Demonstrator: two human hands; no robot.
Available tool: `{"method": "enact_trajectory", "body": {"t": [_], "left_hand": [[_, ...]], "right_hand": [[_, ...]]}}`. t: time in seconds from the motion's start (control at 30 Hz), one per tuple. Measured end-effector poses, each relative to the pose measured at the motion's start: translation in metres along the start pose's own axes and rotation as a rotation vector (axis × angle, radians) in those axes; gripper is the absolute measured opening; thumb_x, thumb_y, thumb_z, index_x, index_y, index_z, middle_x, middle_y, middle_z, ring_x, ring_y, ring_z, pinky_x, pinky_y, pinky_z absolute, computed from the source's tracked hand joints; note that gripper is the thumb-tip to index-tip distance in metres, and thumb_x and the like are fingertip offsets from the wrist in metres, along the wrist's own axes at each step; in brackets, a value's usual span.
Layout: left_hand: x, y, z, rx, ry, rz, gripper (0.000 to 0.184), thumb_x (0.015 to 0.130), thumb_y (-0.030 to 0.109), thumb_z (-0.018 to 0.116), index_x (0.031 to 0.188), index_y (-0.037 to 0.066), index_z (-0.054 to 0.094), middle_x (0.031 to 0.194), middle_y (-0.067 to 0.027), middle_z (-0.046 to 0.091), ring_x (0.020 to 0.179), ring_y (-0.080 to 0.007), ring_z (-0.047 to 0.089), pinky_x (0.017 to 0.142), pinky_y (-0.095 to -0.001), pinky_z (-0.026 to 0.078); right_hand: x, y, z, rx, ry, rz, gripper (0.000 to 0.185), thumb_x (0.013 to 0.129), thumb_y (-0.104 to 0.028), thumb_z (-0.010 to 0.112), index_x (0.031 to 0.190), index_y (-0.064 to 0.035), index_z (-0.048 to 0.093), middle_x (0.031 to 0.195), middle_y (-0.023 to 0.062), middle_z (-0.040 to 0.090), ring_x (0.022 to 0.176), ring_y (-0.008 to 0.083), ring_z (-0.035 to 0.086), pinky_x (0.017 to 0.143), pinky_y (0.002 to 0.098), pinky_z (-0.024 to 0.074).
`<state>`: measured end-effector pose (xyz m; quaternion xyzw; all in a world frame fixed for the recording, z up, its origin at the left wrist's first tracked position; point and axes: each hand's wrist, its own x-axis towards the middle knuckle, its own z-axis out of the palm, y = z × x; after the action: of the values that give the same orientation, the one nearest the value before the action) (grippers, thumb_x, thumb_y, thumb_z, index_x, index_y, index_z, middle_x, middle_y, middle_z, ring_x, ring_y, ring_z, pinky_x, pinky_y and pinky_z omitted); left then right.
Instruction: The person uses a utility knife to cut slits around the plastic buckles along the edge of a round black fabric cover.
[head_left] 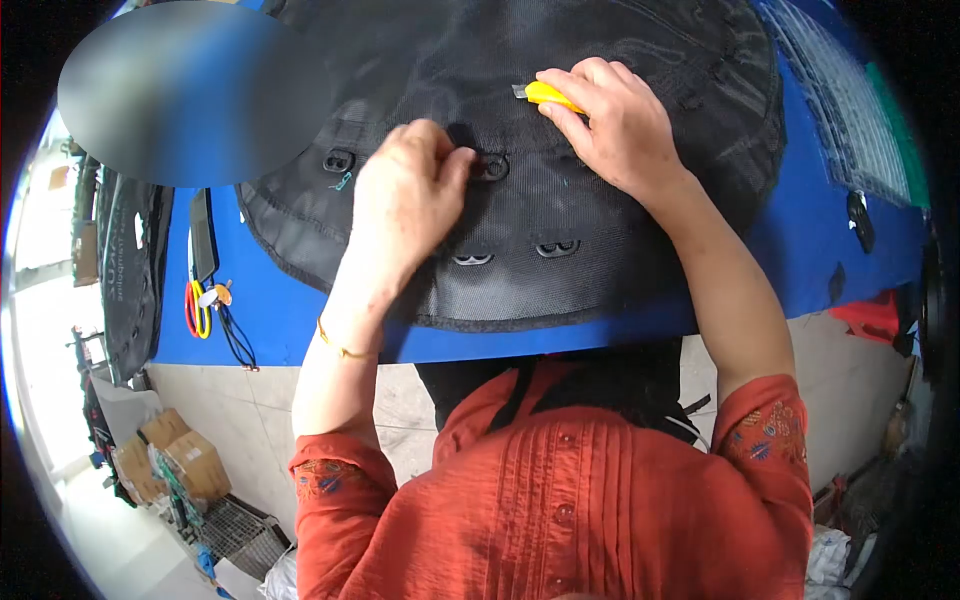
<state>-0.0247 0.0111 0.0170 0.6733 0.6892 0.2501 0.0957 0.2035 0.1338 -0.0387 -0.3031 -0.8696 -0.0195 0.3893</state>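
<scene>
A large round piece of black mesh fabric [560, 285] with a bound edge lies before me. My left hand [410, 185] is closed in a pinch at its middle, and a black buckle [492, 167] sticks out beside the fingertips. The fingers partly cover how they grip it. My right hand [622, 125] wraps round a yellow utility knife [553, 96], its short blade out and pointing left, just above the mesh. Other dark buckles sit on the fabric: one [338, 161] left of my left hand, with a bit of green thread [343, 181], and two [557, 249] nearer me.
Under the fabric is a blue-covered table [270, 335]. Scissors [198, 310] with red and yellow handles and a black cord [238, 343] lie at left. Clear plastic sheeting [850, 110] and a small black object [860, 222] lie at right. Cardboard boxes [190, 460] stand on the floor.
</scene>
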Motion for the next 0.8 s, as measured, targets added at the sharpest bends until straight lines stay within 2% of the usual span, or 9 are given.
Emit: {"method": "enact_trajectory", "body": {"t": [0.17,0.27,0.33,0.37,0.57,0.63,0.67,0.8], "left_hand": [[-0.016,0.013,0.013,0.007,0.07,0.238,0.014,0.092,0.011,0.079,0.1,0.004,0.069,0.095,-0.0147,0.065,0.086,-0.036,0.07,0.075,-0.0451,0.059],[-0.022,0.009,0.021,0.113,0.117,0.376,0.019,0.091,0.009,0.079,0.107,0.001,0.071,0.099,-0.0122,0.065,0.084,-0.0315,0.069,0.073,-0.0398,0.059],[-0.026,0.011,0.018,0.123,0.08,0.396,0.025,0.088,0.004,0.081,0.111,0.003,0.074,0.103,-0.0127,0.068,0.087,-0.0329,0.071,0.075,-0.041,0.06],[-0.028,0.01,0.021,0.166,0.079,0.426,0.031,0.087,0.004,0.082,0.117,0.001,0.073,0.107,-0.0135,0.068,0.088,-0.0317,0.07,0.075,-0.0405,0.06],[-0.034,0.016,0.022,0.191,0.047,0.414,0.041,0.086,0.007,0.083,0.125,-0.004,0.073,0.113,-0.0159,0.068,0.084,-0.0286,0.068,0.071,-0.0382,0.059],[-0.036,0.017,0.022,0.213,0.035,0.422,0.04,0.089,0.011,0.081,0.124,-0.005,0.073,0.113,-0.0161,0.068,0.083,-0.0255,0.067,0.069,-0.0354,0.059],[-0.037,0.017,0.022,0.237,0.03,0.433,0.039,0.092,0.015,0.078,0.124,-0.007,0.073,0.113,-0.0163,0.068,0.082,-0.0223,0.067,0.067,-0.0327,0.059],[-0.038,0.014,0.022,0.207,-0.005,0.472,0.041,0.093,0.014,0.078,0.125,-0.011,0.073,0.115,-0.0203,0.069,0.077,-0.0201,0.066,0.061,-0.031,0.057]], "right_hand": [[0.001,-0.001,-0.003,0.016,-0.045,0.033,0.025,0.094,-0.024,0.081,0.117,-0.0139,0.077,0.099,0.0054,0.068,0.096,0.0274,0.069,0.087,0.0419,0.0569],[0.002,0.0,-0.005,0.016,-0.084,0.037,0.026,0.095,-0.024,0.08,0.119,-0.014,0.076,0.1,0.0056,0.068,0.097,0.0281,0.069,0.086,0.0426,0.0563],[0.002,0.0,-0.009,0.04,-0.105,0.036,0.028,0.095,-0.025,0.08,0.12,-0.0129,0.076,0.1,0.0064,0.068,0.097,0.0283,0.068,0.086,0.0429,0.0558],[0.003,0.0,-0.011,0.043,-0.116,0.042,0.028,0.095,-0.025,0.08,0.12,-0.0129,0.076,0.1,0.0064,0.068,0.097,0.0283,0.068,0.086,0.0429,0.0558],[0.008,-0.011,-0.032,0.152,-0.147,0.049,0.031,0.094,-0.02,0.08,0.124,-0.0108,0.076,0.097,0.0071,0.065,0.088,0.0285,0.066,0.077,0.0399,0.0564],[0.009,-0.024,-0.041,0.189,-0.21,0.07,0.033,0.092,-0.021,0.082,0.123,-0.0099,0.076,0.096,0.0071,0.063,0.087,0.0283,0.065,0.076,0.0402,0.0556],[0.01,-0.029,-0.046,0.207,-0.256,0.062,0.037,0.093,-0.015,0.081,0.129,-0.0072,0.076,0.1,0.0091,0.064,0.084,0.0273,0.063,0.073,0.0378,0.0541],[0.005,-0.044,-0.051,0.273,-0.339,0.081,0.04,0.091,-0.014,0.082,0.129,-0.0051,0.075,0.102,0.009,0.063,0.085,0.0273,0.064,0.073,0.0377,0.0544]]}}
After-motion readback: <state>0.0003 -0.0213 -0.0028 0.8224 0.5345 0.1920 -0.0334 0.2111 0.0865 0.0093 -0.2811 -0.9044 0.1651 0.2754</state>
